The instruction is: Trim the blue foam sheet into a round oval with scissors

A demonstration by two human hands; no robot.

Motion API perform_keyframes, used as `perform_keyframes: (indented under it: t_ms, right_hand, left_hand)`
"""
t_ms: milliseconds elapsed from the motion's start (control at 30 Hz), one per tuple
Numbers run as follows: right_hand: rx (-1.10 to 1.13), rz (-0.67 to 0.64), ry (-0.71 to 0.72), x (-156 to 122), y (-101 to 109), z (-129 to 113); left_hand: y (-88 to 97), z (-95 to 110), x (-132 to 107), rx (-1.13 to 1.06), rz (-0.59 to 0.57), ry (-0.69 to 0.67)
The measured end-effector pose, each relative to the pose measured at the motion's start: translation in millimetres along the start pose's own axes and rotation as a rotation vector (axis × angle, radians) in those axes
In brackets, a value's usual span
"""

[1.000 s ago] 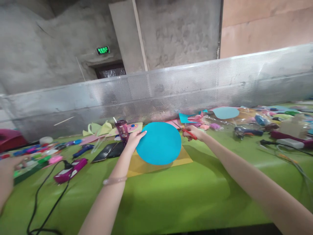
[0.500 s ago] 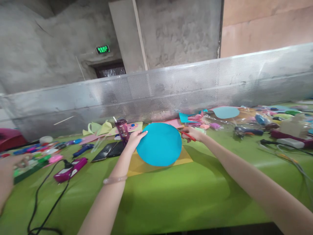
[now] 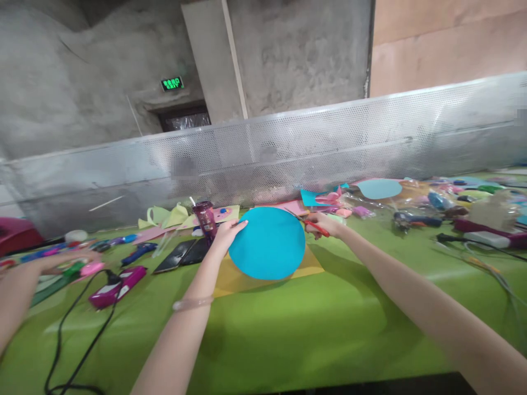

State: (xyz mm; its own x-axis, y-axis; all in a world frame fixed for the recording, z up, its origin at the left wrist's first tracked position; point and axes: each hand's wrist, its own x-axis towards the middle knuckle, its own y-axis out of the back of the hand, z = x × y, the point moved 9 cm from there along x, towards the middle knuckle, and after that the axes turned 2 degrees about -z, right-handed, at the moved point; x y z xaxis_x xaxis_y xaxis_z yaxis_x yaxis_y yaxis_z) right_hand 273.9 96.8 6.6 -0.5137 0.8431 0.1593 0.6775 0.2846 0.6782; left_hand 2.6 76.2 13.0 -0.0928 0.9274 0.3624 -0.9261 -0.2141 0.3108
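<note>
My left hand (image 3: 231, 232) pinches the upper left edge of a round blue sheet (image 3: 267, 244), its thumb lying on the front. In my right hand (image 3: 323, 225) is a pair of scissors (image 3: 318, 227) with red handles, at the sheet's upper right edge. The blades point left, along the rim of the sheet. Behind and below the blue disc, a yellow-orange sheet (image 3: 308, 264) rests on the green table cover (image 3: 329, 329). The far side of the disc is hidden from me.
A purple cup with a straw (image 3: 205, 219) and a black phone (image 3: 176, 256) stand left of my hands. A purple power strip (image 3: 117, 286) trails black cables. Another person's arm (image 3: 24, 291) reaches in at far left. A perforated metal panel (image 3: 280, 148) runs behind.
The scissor blades now show beyond the disc's upper right edge, where they were hardly visible before. The other person's hand at far left has moved right and away. My left hand stays put.
</note>
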Motion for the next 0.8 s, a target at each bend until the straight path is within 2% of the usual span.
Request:
perform_keyframes:
  t_ms: [367, 800]
  right_hand:
    - [-0.014, -0.016, 0.003, 0.0, -3.0, -0.9]
    - [-0.005, -0.018, 0.026, 2.4, -3.8, 1.5]
  left_hand:
    - [-0.1, -6.3, 3.1, -0.053, -0.008, 0.012]
    - [1.8, -9.0, 7.2, 0.003, -0.003, 0.0]
